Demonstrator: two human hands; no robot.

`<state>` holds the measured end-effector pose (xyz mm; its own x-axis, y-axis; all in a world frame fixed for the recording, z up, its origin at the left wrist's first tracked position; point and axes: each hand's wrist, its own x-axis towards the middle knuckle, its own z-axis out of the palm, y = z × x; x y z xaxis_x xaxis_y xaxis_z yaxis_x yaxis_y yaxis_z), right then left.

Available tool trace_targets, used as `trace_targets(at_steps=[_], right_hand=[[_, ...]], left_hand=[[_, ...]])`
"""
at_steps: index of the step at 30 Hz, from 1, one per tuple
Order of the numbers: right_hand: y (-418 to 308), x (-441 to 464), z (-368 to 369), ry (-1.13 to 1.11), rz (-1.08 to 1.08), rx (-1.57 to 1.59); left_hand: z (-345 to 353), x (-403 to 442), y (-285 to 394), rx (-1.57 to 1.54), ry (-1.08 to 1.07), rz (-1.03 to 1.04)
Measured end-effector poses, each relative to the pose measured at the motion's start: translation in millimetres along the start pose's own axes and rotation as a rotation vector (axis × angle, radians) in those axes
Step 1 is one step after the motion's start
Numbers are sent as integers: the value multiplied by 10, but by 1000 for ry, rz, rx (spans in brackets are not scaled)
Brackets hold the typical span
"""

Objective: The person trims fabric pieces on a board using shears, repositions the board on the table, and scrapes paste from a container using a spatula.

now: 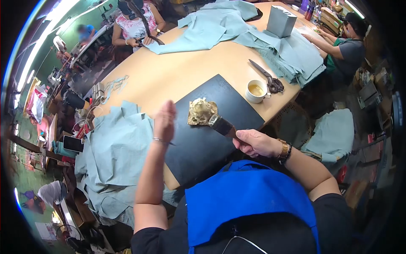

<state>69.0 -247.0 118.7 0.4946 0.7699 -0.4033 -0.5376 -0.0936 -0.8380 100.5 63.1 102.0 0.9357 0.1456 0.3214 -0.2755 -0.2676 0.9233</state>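
My right hand (pixel 256 144) is closed around the handle of a flat brush (pixel 222 126) with a dark metal band. The brush's tip meets a lump of pale, creamy paste (pixel 202 109) on a small brownish square piece (pixel 195 120). That piece rests on a black board (pixel 203 146) on the table. My left hand (pixel 165 120) is raised over the board's left side, apart from the paste; motion smears its fingers. To the right of the board stand a white cup (pixel 254 98) with yellowish contents and dark scissors (pixel 266 75).
Light blue-green sheets (pixel 120 148) are piled at the left; more sheets (pixel 220 25) cover the table's (pixel 169 67) far side. A grey metal block (pixel 281 21) stands on them. One person (pixel 137 23) works at the far left, another (pixel 349 46) at the right. A phone (pixel 73 143) lies left.
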Motion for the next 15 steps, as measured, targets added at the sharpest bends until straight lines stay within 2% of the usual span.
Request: trace_targets(at_steps=[2,4,7,8,11,12,14,15], right_hand=[[37,15,-18,-14,1,44],[90,26,-54,-21,-7,78],[149,48,-74,24,-24,100],[165,75,-111,50,-25,119],[249,204,-242,146,-25,158],[277,263,-281,171,-63,95],[355,366,-368,229,-133,-28],[386,456,-351,401,-261,-304]], left_hand=[[276,-128,-132,8,-167,-33],[528,-267,-59,-173,-265,-70],[537,-220,-140,-135,-160,-69],[469,-131,-286,-138,-116,-50],[256,127,-945,-65,19,-173],[245,157,-1019,-50,55,-210],[296,76,-1181,179,99,-141],[337,6,-1213,292,118,-109]])
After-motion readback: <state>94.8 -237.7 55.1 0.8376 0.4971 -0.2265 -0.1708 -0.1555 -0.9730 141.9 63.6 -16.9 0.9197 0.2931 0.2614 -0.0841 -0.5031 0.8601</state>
